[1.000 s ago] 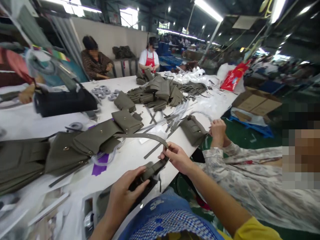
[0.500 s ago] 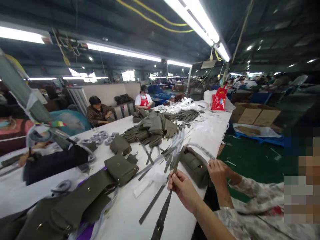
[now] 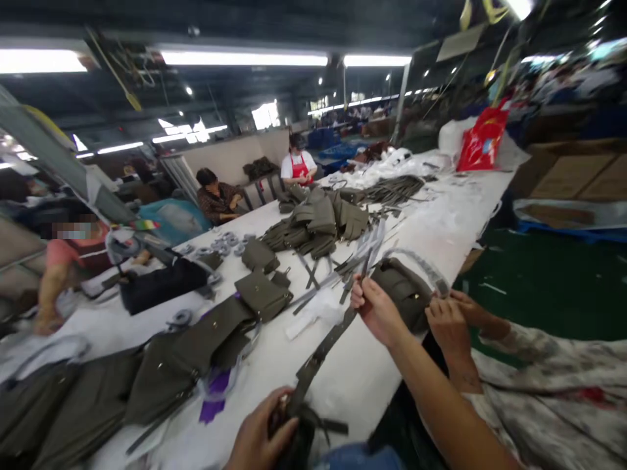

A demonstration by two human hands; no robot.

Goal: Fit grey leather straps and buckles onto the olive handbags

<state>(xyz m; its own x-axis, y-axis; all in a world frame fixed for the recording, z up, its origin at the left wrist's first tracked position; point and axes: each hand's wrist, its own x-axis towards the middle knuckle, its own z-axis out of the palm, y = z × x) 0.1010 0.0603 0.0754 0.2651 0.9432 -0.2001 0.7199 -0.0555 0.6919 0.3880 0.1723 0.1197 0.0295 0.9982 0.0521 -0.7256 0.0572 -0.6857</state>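
Observation:
My right hand (image 3: 379,312) pinches the upper end of a long olive-grey strap (image 3: 333,334) above the white table (image 3: 274,359). From there the strap slants down and left to my left hand (image 3: 262,434), at the bottom edge. My left hand's fingers curl round the strap's lower part, beside a dark bundle and a small shiny fitting too blurred to name. Just past my right hand lies an olive bag (image 3: 404,287), which a co-worker's hands (image 3: 450,320) touch on its right side.
Olive bags (image 3: 196,346) lie in a row at left, with a heap of olive pieces (image 3: 318,222) farther back. A black bag (image 3: 164,284) and grey rolls (image 3: 228,245) sit on the far side. A red plastic bag (image 3: 482,140) stands at back right. Other people sit across the table.
The view has swung to the right and tilted. My left hand has come into sight at the bottom, on the strap's lower part. My right hand still holds the strap's upper end.

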